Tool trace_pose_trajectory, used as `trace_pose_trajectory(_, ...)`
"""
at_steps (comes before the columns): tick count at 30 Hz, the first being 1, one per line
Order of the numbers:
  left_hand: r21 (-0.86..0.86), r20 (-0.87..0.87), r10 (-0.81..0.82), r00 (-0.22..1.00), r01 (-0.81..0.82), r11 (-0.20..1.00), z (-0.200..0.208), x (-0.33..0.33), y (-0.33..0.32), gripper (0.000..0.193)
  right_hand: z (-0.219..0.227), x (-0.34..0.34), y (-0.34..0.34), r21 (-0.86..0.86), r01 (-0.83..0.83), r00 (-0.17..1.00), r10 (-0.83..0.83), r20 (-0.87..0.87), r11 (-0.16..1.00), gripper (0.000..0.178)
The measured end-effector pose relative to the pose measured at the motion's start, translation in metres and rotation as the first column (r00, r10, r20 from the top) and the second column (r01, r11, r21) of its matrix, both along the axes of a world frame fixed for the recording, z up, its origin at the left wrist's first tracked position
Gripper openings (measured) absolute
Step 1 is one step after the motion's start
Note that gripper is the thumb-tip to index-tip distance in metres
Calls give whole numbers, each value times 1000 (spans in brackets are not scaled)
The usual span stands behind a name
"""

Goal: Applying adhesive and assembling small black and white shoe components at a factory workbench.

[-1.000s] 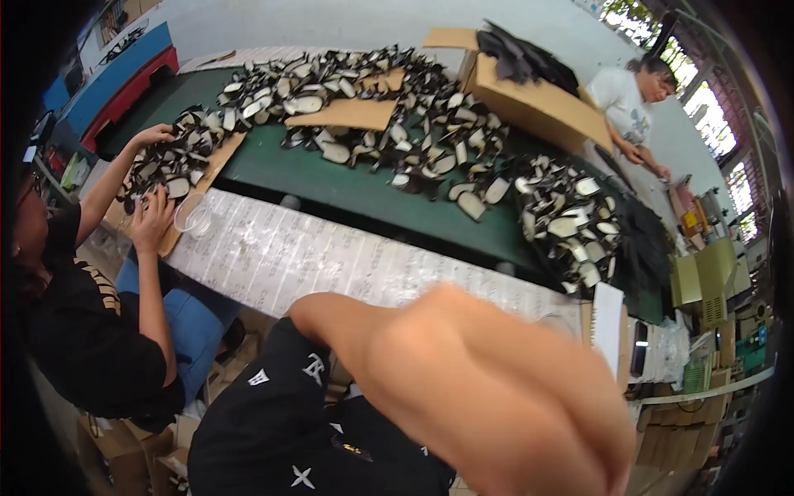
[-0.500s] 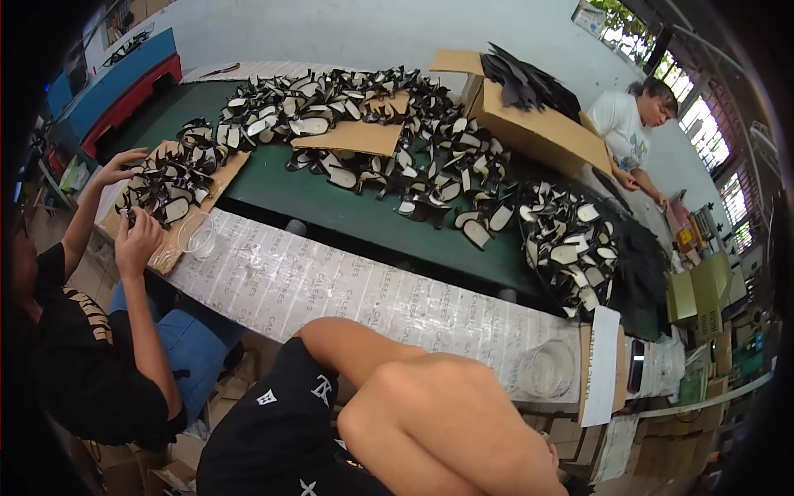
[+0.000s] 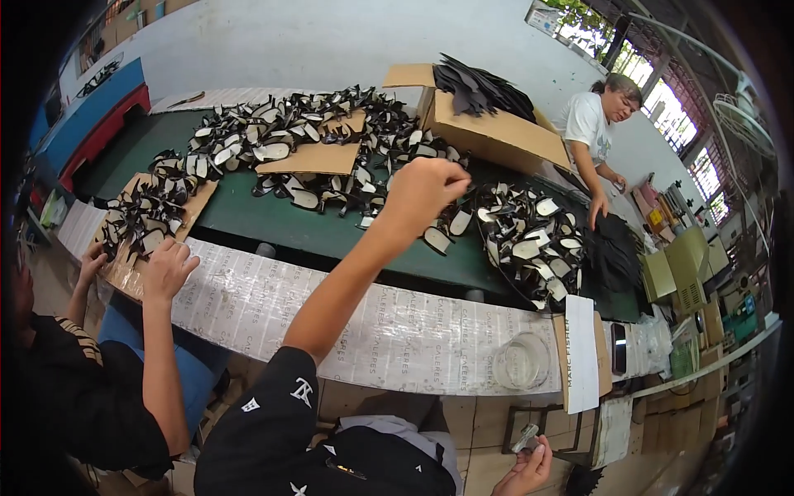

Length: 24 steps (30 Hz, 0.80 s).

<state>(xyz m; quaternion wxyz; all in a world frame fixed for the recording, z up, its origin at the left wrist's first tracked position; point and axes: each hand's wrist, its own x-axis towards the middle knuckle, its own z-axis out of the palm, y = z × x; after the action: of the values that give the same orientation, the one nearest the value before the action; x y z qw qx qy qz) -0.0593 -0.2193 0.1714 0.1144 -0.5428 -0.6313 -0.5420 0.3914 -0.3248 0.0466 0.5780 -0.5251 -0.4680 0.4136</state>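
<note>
My left hand (image 3: 420,192) is raised over the green worktop on an outstretched arm, its fingers curled closed. Whatever may be in them cannot be made out. Behind and beside it lie heaps of black shoe parts with pale soles (image 3: 271,151). Low at the right, in front of the table edge, my right hand (image 3: 527,473) grips a small shiny greyish piece (image 3: 524,437) between thumb and fingers. Its exact kind is unclear. Nearest the right hand on the table stands a clear round bowl (image 3: 523,364).
A pile of shoe parts (image 3: 529,244) lies right of my left hand, beside black sheets (image 3: 612,256). An open carton (image 3: 496,132) stands behind. A white card (image 3: 581,355) and a phone (image 3: 618,347) lie right. Co-workers sit left (image 3: 165,273) and stand far right (image 3: 591,124).
My left arm has swung from low across my body up and forward over the worktop. My right hand with its small piece has come into sight. The far co-worker now reaches to the black sheets.
</note>
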Motion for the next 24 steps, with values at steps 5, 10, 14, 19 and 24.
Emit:
trace_pose_trajectory(5, -411, -325, 349, 879, -464, 785, -63, -34, 26, 10, -4, 10, 1, -7, 50, 997, -51, -63, 999, 33)
trace_pose_trajectory(10, -590, -366, 294, 883, -465, 660, -78, -32, 42, 21, -13, 29, 6, -2, 40, 991, -40, -129, 999, 30)
trace_pose_trajectory(14, -721, -495, 217, 842, -537, 438, -96, -31, 49, 23, -16, 39, 9, -26, 35, 989, -38, -140, 999, 29)
trace_pose_trajectory(19, -657, -527, 329, 784, -621, 427, -120, -46, 54, 15, -12, 46, 10, -43, 38, 984, -45, -170, 998, 29)
trace_pose_trajectory(24, -301, -192, 271, 943, -320, 898, -48, -1, 21, 24, -21, 64, 12, -46, 95, 983, -101, -154, 994, 28)
